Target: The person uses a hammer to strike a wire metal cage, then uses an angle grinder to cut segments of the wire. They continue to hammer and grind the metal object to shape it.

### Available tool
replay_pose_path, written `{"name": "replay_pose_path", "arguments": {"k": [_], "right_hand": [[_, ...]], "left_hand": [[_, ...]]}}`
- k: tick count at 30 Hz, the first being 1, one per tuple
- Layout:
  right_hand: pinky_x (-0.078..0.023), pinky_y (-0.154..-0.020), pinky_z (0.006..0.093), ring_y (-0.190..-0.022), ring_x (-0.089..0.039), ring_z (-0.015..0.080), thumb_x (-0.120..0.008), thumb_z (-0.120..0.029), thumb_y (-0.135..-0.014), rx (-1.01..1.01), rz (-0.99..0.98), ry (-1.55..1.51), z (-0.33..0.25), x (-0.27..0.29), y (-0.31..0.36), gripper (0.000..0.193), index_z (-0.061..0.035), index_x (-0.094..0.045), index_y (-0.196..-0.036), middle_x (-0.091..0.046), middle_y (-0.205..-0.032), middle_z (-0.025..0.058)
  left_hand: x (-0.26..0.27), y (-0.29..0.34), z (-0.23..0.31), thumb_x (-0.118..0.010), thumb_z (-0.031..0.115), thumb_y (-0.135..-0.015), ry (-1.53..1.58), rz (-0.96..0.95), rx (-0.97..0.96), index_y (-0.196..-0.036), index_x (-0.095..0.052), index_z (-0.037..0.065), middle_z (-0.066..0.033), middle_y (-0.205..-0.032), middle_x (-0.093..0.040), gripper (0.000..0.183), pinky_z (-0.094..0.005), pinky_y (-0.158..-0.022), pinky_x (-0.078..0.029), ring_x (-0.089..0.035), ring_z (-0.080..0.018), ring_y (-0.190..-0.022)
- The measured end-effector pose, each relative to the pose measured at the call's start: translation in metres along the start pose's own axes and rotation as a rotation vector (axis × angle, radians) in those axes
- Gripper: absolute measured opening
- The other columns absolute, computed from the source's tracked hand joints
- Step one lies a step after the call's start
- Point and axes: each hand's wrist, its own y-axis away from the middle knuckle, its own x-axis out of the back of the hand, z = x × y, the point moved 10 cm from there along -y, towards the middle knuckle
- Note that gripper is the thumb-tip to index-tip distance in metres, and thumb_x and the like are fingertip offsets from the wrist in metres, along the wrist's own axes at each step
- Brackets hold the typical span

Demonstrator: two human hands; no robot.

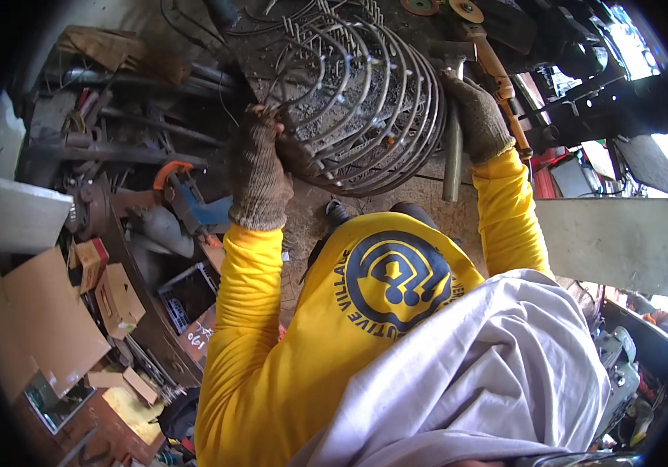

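Observation:
A round frame of bent steel rods [365,117], with several spaced rings joined by short welded pieces, rests tilted on the dark worktop in front of me. My left hand [260,152], in a brown knitted glove, is closed on its left side. My right hand [476,113], gloved the same way, is at its right edge with bent fingers that seem to grip the outer rings; the fingertips are partly hidden. A hammer [451,159] lies between the right hand and the rings, its metal handle pointing toward me and its head on the far side.
An angle grinder [492,66] with an orange-tan body lies right of the hammer, beside a loose disc [420,6]. Metal bars and a blue-and-orange tool [194,194] clutter the left. Cardboard [46,319] lies lower left; a pale panel [610,241] stands at right.

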Motion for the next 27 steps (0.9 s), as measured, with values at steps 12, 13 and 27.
{"name": "replay_pose_path", "arguments": {"k": [12,13,27], "right_hand": [[-0.05,-0.091,0.0471,-0.105,-0.062,0.0435,-0.057,-0.037,-0.095,0.119,0.109,1.049,0.025,0.02,-0.093,0.043,-0.0038,-0.061,-0.122,-0.067,-0.109,0.0262],[-0.05,-0.091,0.0473,-0.105,-0.062,0.0431,-0.058,-0.037,-0.094,0.203,0.099,1.072,0.028,0.016,-0.097,0.043,-0.0043,-0.061,-0.122,-0.067,-0.109,0.0257],[-0.052,-0.091,0.0364,-0.101,-0.067,0.029,-0.057,-0.042,-0.098,0.286,0.119,0.213,-0.008,0.07,-0.054,0.047,-0.0042,-0.063,-0.125,-0.067,-0.115,0.0163]], "left_hand": [[-0.018,-0.021,0.001,-0.056,0.036,-0.099,1.439,0.054,0.632,-0.106,-0.07,0.007,-0.0115,-0.102,-0.074,0.033,-0.0509,-0.074,-0.061,-0.073,-0.0282,-0.083],[-0.01,-0.023,-0.018,-0.049,0.042,-0.101,1.43,-0.008,0.603,-0.112,-0.069,0.008,-0.0124,-0.103,-0.074,0.041,-0.0536,-0.073,-0.06,-0.074,-0.0302,-0.084],[-0.074,-0.042,0.024,-0.049,0.056,-0.097,1.504,-0.48,0.453,-0.113,-0.069,0.012,-0.0125,-0.105,-0.068,0.05,-0.0507,-0.088,-0.051,-0.067,-0.0315,-0.092]]}}
